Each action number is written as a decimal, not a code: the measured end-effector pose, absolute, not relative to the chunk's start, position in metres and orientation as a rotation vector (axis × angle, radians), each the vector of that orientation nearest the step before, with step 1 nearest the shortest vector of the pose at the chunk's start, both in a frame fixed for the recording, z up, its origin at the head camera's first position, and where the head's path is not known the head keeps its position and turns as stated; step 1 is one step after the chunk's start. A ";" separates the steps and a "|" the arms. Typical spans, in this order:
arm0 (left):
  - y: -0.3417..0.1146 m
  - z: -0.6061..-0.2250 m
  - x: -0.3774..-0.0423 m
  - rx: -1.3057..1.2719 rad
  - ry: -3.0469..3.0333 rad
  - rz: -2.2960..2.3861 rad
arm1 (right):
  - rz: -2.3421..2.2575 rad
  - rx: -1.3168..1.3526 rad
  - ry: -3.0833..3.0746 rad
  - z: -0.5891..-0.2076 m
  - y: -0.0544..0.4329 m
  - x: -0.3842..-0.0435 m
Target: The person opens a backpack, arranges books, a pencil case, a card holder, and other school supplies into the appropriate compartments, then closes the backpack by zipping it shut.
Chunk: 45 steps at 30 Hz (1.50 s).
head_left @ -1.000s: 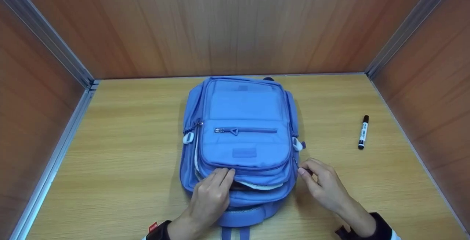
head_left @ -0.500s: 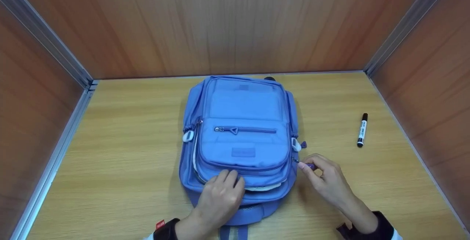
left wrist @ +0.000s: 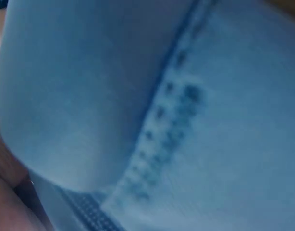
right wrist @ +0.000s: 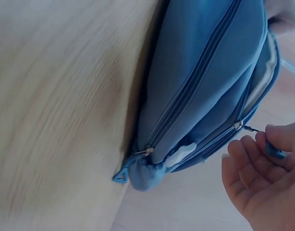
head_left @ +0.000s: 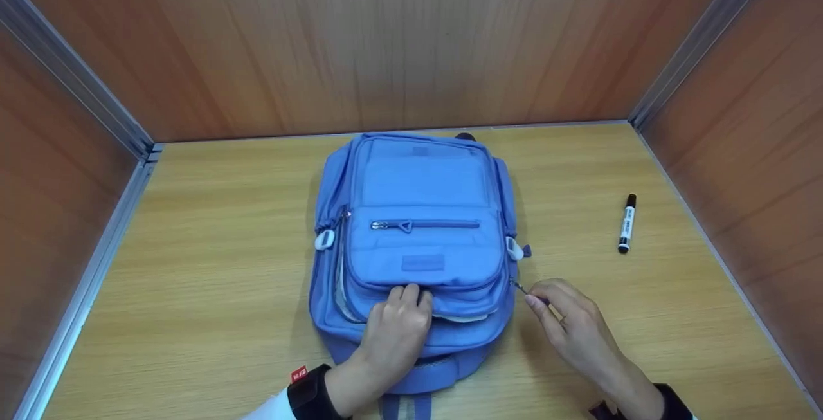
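Observation:
A blue backpack (head_left: 424, 182) lies front side up on the table. Its front compartment is partly unzipped, with a pale lining edge (head_left: 463, 318) showing along the lower opening. My left hand (head_left: 398, 330) grips the lower edge of the front panel with curled fingers; its thumb is hidden in the head view. In the left wrist view, blue fabric covers most of the picture and some fingers (left wrist: 10, 192) show at the lower left. At the bag's right side, my right hand (head_left: 578, 330) pinches a zipper pull (right wrist: 275, 151) between thumb and forefinger. Its cord stretches taut to the slider (right wrist: 239, 124).
A black-and-white marker (head_left: 627, 224) lies to the right of the backpack on the wooden table (head_left: 212, 265). Wood panels (head_left: 398, 47) with metal edging enclose the back and both sides. Another zipper pull (right wrist: 121, 175) hangs at the bag's side.
My left hand has shifted right along the panel's lower edge, and the dark gap there has narrowed. The right hand keeps its pinch on the zipper pull, and the cord now shows more.

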<state>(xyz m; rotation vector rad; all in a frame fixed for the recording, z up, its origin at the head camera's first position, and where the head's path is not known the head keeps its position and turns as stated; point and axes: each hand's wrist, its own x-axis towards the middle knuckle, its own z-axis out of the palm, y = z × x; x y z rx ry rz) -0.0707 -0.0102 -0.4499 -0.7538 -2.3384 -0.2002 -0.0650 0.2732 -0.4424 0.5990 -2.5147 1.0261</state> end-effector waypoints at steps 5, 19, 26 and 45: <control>-0.008 -0.449 -0.074 -0.733 -2.346 -0.209 | 1.066 0.651 -2.497 -0.438 0.264 -0.052; -0.004 -0.448 -0.078 -0.705 -2.347 -0.228 | 1.200 0.898 -2.399 -0.442 0.229 -0.026; -0.003 -0.448 -0.078 -0.681 -2.326 -0.244 | 1.239 1.089 -2.317 -0.445 0.202 -0.022; 0.000 -0.449 -0.037 -1.041 -1.957 -0.421 | 1.474 1.038 -2.249 -0.448 0.198 -0.022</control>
